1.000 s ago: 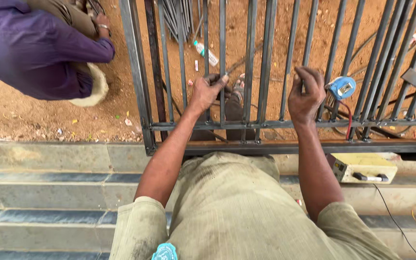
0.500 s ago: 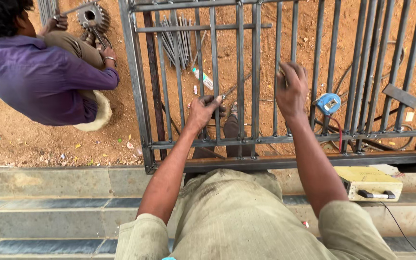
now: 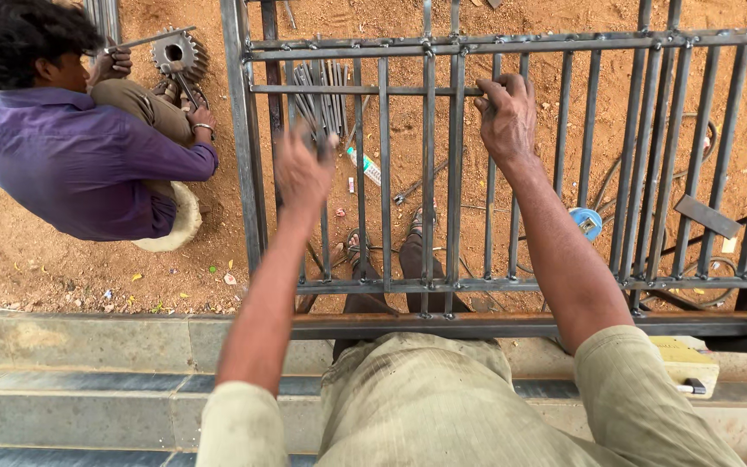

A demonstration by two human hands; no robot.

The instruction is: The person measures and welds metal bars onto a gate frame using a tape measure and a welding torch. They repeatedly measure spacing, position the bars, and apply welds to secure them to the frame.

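**Hands on a barred metal gate**

Bars of a dark metal gate fill most of the head view, the frame standing upright between the person and a stretch of reddish dirt ground. The right hand is clenched around a thin horizontal rail near the top of the gate, fingers curled over it, knuckles up. The left hand is raised in front of the bars just right of the gate's thick left post; it is blurred, so I cannot tell whether it grips a bar or only hovers against it. Both forearms reach out from khaki sleeves, and the person's khaki trousers show below, feet visible through the bars on the dirt.

The gate's bottom rail sits along the edge of a grey stone step. Behind the bars, a bundle of loose metal rods lies on the ground, with a small plastic bottle near it and a blue round tool farther right.

To the left, outside the gate, another person in a purple shirt crouches on the dirt, both hands near a toothed metal gear wheel. A yellow box rests on the step at lower right.
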